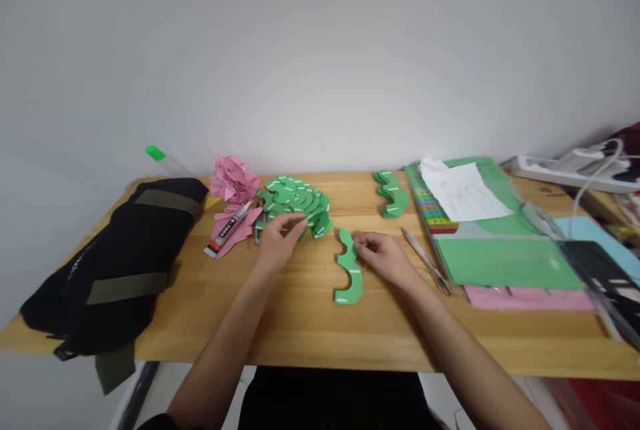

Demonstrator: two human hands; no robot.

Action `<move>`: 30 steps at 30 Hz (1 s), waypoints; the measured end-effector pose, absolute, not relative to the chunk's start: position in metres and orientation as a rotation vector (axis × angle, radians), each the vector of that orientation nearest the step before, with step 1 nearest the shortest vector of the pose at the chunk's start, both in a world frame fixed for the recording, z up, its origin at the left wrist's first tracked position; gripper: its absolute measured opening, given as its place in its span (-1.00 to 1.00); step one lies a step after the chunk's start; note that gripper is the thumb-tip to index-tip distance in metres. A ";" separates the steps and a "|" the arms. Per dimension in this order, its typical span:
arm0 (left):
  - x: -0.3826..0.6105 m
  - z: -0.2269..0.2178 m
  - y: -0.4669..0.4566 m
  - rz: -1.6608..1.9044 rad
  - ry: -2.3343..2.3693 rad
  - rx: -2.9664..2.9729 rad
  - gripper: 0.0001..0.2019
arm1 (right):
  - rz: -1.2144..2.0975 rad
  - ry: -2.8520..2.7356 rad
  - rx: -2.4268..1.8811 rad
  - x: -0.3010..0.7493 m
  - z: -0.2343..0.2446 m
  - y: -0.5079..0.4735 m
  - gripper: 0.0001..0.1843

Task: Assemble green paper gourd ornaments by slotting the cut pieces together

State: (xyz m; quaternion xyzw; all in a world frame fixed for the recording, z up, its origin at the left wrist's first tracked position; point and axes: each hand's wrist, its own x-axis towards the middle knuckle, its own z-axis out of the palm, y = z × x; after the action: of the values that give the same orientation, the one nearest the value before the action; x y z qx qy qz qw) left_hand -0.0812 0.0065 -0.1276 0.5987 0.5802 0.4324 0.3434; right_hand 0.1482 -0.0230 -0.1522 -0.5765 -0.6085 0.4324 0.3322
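A green wavy paper cutout [355, 287] with small white strips on it lies lengthwise on the table in front of me. My right hand [384, 258] pinches its upper right edge between thumb and fingertips. Just left of it, my left hand [277, 243] is closed in a pinch at the near side of a heap of similar green cutouts [295, 193]. Something thin and pale shows at the left fingertips, too small to name. Further back on the right sits a smaller stack of green cutouts [393, 197].
Pink folded paper [233, 180] and a B-7000 glue tube [227, 230] lie left of the heap, beside a black bag [115, 250]. To the right are a pen [425, 260], a green paper pack [505, 260] with a white tissue [465, 191], a phone [595, 270] and a power strip [545, 170].
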 end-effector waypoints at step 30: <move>-0.110 -0.071 0.021 1.373 1.426 2.220 -0.82 | 1.062 -1.690 -1.519 0.149 -0.145 -0.023 -0.81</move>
State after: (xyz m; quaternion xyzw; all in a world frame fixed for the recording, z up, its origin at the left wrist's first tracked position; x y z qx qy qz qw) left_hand -0.1099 0.0210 -0.0706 0.7437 0.4777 0.4601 0.0836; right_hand 0.1493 -0.0232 -0.1451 -0.5755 -0.6402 0.4024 0.3114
